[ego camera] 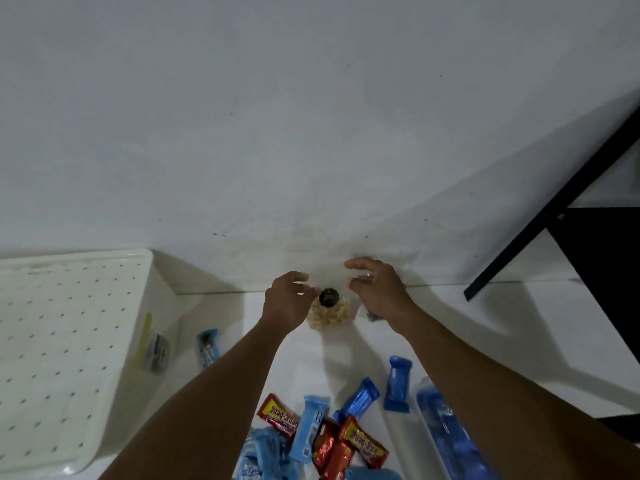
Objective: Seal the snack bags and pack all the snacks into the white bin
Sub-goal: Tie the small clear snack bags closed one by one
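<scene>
Two hands reach to the centre of the frame, either side of one clear bag of pale snacks point(327, 315) with a dark round label, standing by the wall. The left hand point(285, 301) has its fingers curled at the bag's top edge; the right hand point(375, 289) is half open, apparently pinching the clear film, though blur hides the grip. The white bin point(69, 341) fills the left. At the bottom lie three red bars point(278, 415) and about five blue packets point(398, 382); one more blue packet point(207, 348) sits beside the bin.
</scene>
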`<control>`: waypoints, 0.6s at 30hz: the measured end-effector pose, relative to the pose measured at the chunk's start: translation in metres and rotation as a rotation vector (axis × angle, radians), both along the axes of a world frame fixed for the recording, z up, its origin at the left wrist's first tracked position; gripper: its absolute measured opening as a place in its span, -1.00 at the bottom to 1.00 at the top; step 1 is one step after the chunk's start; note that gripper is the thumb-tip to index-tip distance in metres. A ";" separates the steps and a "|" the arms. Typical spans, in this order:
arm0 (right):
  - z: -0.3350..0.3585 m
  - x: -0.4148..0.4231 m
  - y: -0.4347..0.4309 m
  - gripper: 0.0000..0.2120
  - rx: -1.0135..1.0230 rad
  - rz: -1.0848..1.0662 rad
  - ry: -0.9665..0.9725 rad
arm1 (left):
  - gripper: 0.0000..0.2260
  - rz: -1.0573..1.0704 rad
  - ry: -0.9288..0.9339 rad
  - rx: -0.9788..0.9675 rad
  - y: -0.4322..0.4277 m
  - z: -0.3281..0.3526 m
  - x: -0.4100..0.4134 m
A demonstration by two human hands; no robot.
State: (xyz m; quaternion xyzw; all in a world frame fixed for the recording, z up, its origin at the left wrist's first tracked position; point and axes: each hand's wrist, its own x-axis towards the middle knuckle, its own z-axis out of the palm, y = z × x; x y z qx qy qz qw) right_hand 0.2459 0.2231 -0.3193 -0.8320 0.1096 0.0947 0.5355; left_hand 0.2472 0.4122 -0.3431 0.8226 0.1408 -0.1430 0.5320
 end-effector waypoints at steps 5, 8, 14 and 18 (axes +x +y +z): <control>-0.002 -0.017 0.002 -0.71 -0.004 -0.052 -0.009 | -0.32 0.010 0.030 0.078 0.000 0.006 -0.014; 0.011 -0.041 0.005 -0.72 -0.024 -0.052 -0.027 | -0.34 -0.022 0.052 0.055 0.010 0.020 -0.038; 0.032 -0.120 0.022 -0.82 0.000 0.061 0.103 | -0.37 -0.084 0.174 0.011 0.038 0.039 -0.123; 0.024 -0.186 0.039 -0.87 0.007 0.131 0.219 | -0.45 -0.101 0.215 0.048 0.053 0.041 -0.191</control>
